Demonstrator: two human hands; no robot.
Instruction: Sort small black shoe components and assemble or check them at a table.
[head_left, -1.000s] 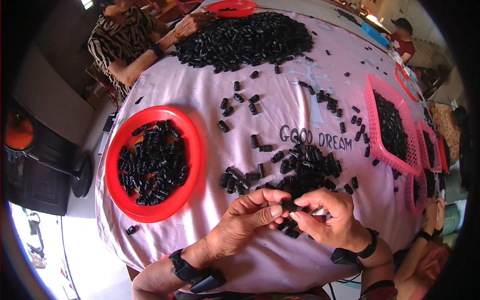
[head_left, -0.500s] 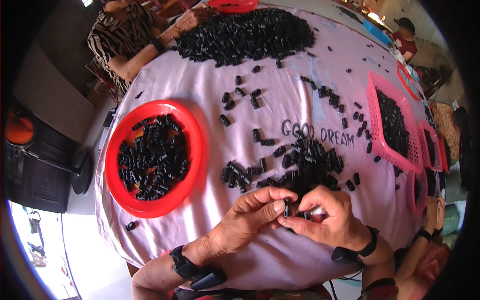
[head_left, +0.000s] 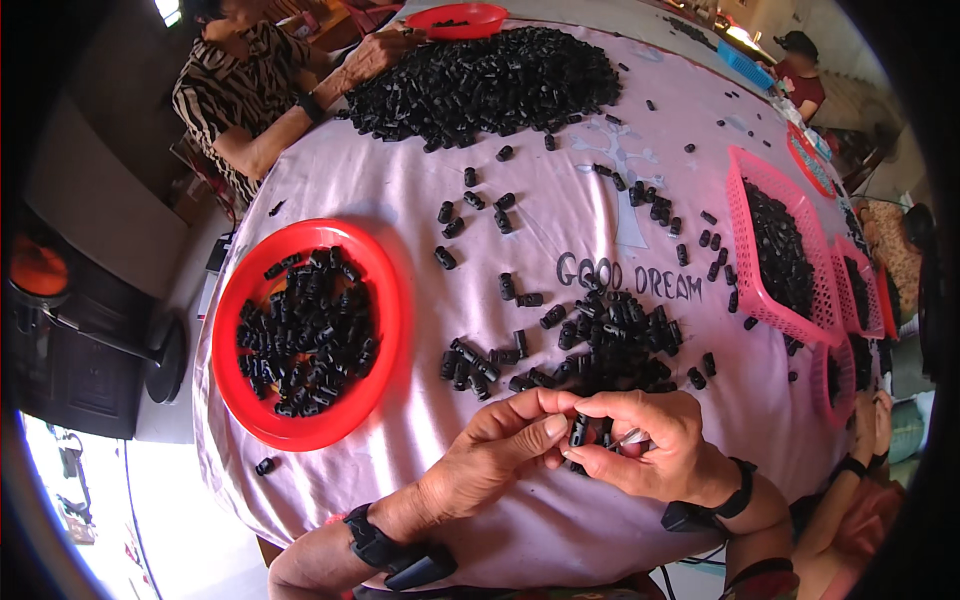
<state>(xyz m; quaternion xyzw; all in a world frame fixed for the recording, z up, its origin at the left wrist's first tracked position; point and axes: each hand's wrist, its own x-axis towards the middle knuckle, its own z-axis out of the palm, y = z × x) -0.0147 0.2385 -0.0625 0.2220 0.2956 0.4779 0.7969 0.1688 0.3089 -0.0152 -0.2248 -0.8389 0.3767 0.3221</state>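
Observation:
Close to the table's near edge, my left hand [head_left: 500, 447] pinches a small black plastic cylinder [head_left: 579, 431] between thumb and forefinger. The cylinder stands roughly upright and has a slot or hole in its side. My right hand [head_left: 650, 440] meets it from the other side, its thumb and forefinger touching the piece. A thin, pale metallic thing [head_left: 628, 438] shows within my right hand's curled fingers; its kind cannot be made out. More black shows between the hands, partly hidden by the fingers. Just beyond them lies a heap of similar black cylinders [head_left: 625, 335].
To the left a red round tray [head_left: 391, 300] holds many black cylinders. A big black pile [head_left: 490, 85] lies at the far side, beside a person [head_left: 240, 90] with a hand at it. Pink baskets [head_left: 742, 215] of black pieces stand right, on the pink cloth [head_left: 450, 330].
My right forefinger has come left against my left fingertips, closing the gap over the cylinder. More of the cylinder's slotted side now shows. The whole view has shifted slightly.

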